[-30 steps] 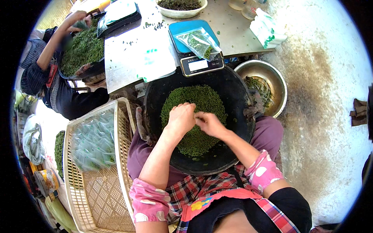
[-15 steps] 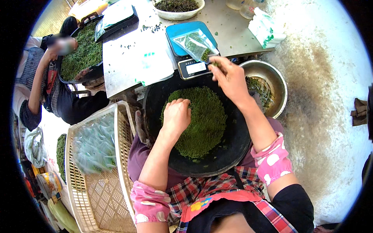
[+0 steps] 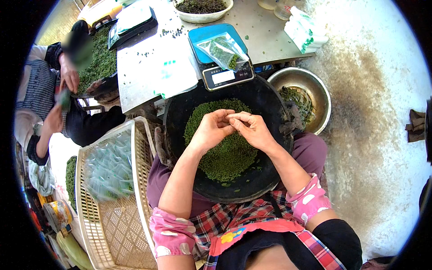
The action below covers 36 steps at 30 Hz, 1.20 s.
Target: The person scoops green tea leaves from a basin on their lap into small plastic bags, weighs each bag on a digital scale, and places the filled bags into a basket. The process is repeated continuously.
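Observation:
My left hand (image 3: 210,131) and my right hand (image 3: 253,130) meet fingertip to fingertip over a heap of small green peppercorn-like berries (image 3: 225,164). Both have their fingers pinched together; whatever lies between them is too small or hidden to name. The heap sits in a wide black pan (image 3: 234,194) at my lap. Just beyond the pan's far rim stands a blue-topped digital scale (image 3: 227,77). On its plate lies a clear plastic bag (image 3: 220,51) partly filled with the green berries, apart from both hands.
A cream basket (image 3: 112,225) of clear filled bags (image 3: 110,168) stands left. A steel basin (image 3: 327,105) sits right. The metal table (image 3: 267,38) carries flat bag stacks (image 3: 180,76), a white bowl (image 3: 204,18) and another scale (image 3: 135,24). A co-worker (image 3: 40,90) sits far left.
My right hand has left the bag on the scale and come down to the left over the pan. My left hand has moved slightly right to meet it. The co-worker's hands have shifted.

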{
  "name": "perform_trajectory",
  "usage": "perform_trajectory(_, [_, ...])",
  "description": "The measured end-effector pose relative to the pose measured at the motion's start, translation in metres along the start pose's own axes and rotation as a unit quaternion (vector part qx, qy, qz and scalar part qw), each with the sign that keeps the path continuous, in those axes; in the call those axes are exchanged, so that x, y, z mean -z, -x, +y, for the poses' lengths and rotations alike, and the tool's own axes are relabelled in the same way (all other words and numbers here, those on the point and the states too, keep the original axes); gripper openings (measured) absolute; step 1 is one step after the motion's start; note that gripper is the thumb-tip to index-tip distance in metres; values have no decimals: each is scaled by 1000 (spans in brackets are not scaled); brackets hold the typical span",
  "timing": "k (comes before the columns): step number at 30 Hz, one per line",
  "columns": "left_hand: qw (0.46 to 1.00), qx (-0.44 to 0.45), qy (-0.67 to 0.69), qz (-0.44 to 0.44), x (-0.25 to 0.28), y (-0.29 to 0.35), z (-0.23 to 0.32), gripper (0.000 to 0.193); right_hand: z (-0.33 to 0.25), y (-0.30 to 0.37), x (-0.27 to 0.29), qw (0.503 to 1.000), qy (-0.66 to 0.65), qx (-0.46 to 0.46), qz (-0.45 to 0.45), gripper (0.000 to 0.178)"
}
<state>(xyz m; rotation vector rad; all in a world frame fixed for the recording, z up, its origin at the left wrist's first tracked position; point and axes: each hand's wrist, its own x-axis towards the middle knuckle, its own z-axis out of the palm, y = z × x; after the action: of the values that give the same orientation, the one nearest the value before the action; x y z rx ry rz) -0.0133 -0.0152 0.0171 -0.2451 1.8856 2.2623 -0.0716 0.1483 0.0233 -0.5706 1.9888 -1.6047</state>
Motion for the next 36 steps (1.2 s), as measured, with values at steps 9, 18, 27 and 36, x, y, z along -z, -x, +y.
perform_trajectory(9, [990,-8,-117,77,0,-1,-15,22,-2,3,1,997,0,-72,-29,14])
perform_trajectory(18, [941,-67,-295,153,-12,2,-9,14,11,6,2,997,-2,-72,5,13])
perform_trajectory(27, [961,-85,-143,221,1,-2,-6,10,-53,-71,18,889,265,300,224,11])
perform_trajectory(36, [928,-93,-295,205,-1,2,-1,13,-81,-142,26,853,499,135,78,18])
